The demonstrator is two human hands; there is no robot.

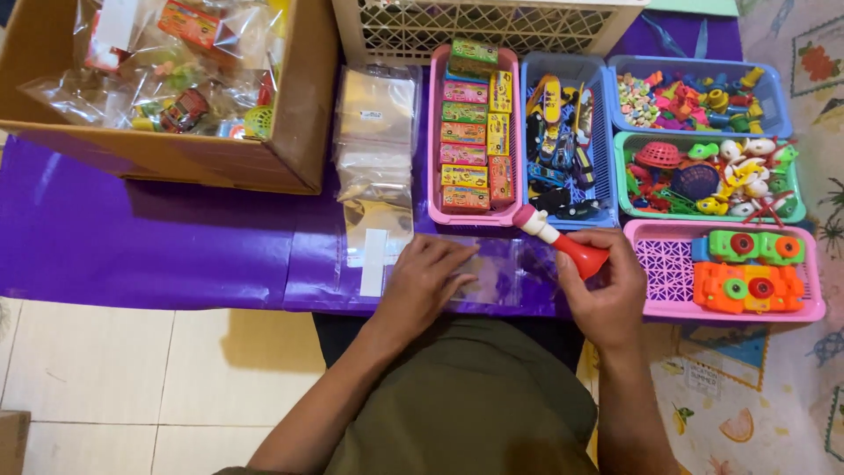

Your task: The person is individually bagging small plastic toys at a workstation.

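At far left we see a cardboard box [167, 88] full of bagged toys, standing on a purple sheet [132, 237] spread over the floor. Next to it lies a stack of clear plastic bags [376, 141]. Our left hand [426, 281] rests flat, fingers spread and holding nothing, on one clear bag [492, 268] lying on the sheet just before us. Behind it sits a pink tray [432, 132] of small coloured boxes, then a blue tray [600, 132] of toy cars. Our right hand [607, 295] has its grip closed around the red end of a toy trumpet [563, 242], whose pink tip points at the pink tray. Farther right stand baskets of small toys, and a pink basket [668, 268] holds toy cameras [747, 268].
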